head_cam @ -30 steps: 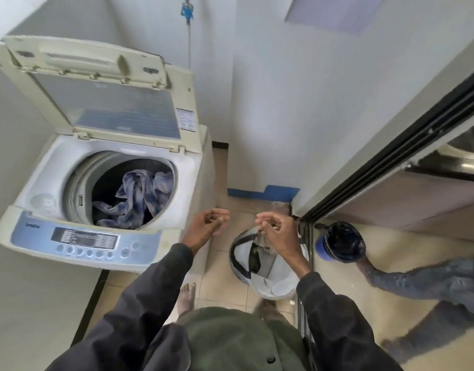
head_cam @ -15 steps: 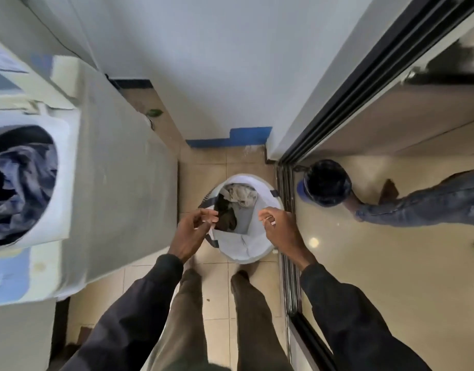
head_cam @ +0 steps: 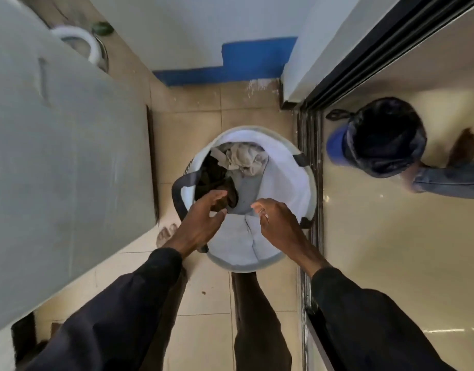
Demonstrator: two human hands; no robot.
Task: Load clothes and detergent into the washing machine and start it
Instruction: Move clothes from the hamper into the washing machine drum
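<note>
A white laundry basket point(head_cam: 292, 183) with dark handles stands on the tiled floor straight below me. Inside lie a beige garment point(head_cam: 243, 158) at the far side and a dark brown garment point(head_cam: 214, 178) at the left. My left hand point(head_cam: 201, 223) hovers over the basket's near left rim with fingers spread, empty, fingertips just above the dark garment. My right hand point(head_cam: 276, 223) is over the near right rim, fingers loosely curled and apart, holding nothing. The washing machine's grey side panel point(head_cam: 64, 162) fills the left; its drum and controls are out of view.
A white hose point(head_cam: 78, 41) loops behind the machine at top left. A sliding-door track point(head_cam: 309, 183) runs right beside the basket. Beyond it, another person's head point(head_cam: 383, 137) and denim-clad limb are low on the glossy floor. A white wall with a blue base lies ahead.
My view has tipped from the open washer down to the basket. Both hands have dropped toward the basket mouth, the left opening over the dark garment.
</note>
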